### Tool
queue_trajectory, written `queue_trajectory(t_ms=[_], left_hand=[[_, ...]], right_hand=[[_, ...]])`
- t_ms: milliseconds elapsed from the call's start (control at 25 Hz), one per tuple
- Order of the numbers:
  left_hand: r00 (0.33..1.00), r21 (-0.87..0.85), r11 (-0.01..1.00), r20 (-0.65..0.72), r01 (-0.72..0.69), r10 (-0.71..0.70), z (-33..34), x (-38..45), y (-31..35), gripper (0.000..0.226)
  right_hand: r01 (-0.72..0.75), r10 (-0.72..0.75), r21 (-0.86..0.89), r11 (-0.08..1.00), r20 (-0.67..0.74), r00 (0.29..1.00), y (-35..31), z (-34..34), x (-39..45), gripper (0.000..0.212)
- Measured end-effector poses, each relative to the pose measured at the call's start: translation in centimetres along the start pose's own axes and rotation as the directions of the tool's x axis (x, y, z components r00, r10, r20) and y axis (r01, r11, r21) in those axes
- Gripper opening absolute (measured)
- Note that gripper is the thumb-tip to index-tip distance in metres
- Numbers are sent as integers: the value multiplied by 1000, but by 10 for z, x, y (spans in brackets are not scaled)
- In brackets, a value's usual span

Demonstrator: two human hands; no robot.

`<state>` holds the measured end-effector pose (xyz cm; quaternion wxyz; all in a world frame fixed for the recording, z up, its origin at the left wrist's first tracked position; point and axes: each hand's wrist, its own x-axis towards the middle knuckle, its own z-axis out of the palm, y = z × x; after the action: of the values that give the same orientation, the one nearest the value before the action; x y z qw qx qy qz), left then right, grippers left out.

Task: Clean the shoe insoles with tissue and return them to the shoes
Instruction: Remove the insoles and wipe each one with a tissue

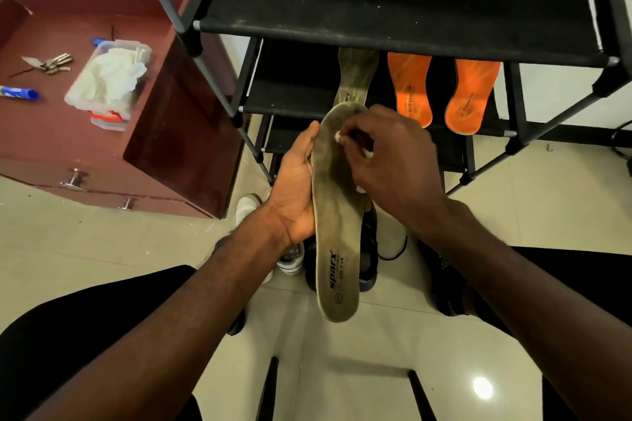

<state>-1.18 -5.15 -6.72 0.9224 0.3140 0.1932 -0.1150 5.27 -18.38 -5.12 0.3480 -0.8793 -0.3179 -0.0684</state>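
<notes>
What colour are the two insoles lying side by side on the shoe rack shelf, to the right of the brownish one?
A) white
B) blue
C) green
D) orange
D: the two insoles resting next to each other on the black shoe rack shelf are bright orange, beside the brownish insole lying there.
</notes>
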Motion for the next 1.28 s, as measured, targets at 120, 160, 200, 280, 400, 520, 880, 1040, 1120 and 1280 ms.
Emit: queue_trajectory(t_ms=[120,160,200,280,400,520,880,1040,1120,1280], left_hand=[[1000,10,1000,-2,-1,1,3,-1,2,51],[1000,9,1000,7,-3,3,3,-2,4,49],[1000,10,1000,12,-10,10,2,-3,4,49],[1000,-6,1000,28,-12,12,0,-3,7,50],[999,-4,1000,37,14,-14,-1,-1,10,64],[999,3,999,31,35,-35,1,0,8,70],[993,47,992,26,116,-117,4,-2,3,66],[992,35,992,19,121,-121,-1,-3,5,58],[992,30,992,23,126,-127,-2,-4,5,60],[992,44,992,33,120,-122,5,-5,5,58]], right_hand=[[99,-104,66,993,66,992,-2,0,-1,11],[84,-89,85,993,59,994,-1,-1,-2,11],[56,-62,111,992,47,997,1,-2,-2,12],[39,-47,145,989,56,997,3,0,-3,14],[92,-99,112,989,58,993,-3,5,-6,14],[29,-26,37,999,-85,996,-2,4,-5,13],[-84,83,1,996,-172,982,4,3,1,16],[82,-83,89,993,5,997,-7,5,-9,15],[137,-136,-4,991,50,989,-6,2,-11,16],[-54,51,-24,998,-116,992,6,-4,2,16]])
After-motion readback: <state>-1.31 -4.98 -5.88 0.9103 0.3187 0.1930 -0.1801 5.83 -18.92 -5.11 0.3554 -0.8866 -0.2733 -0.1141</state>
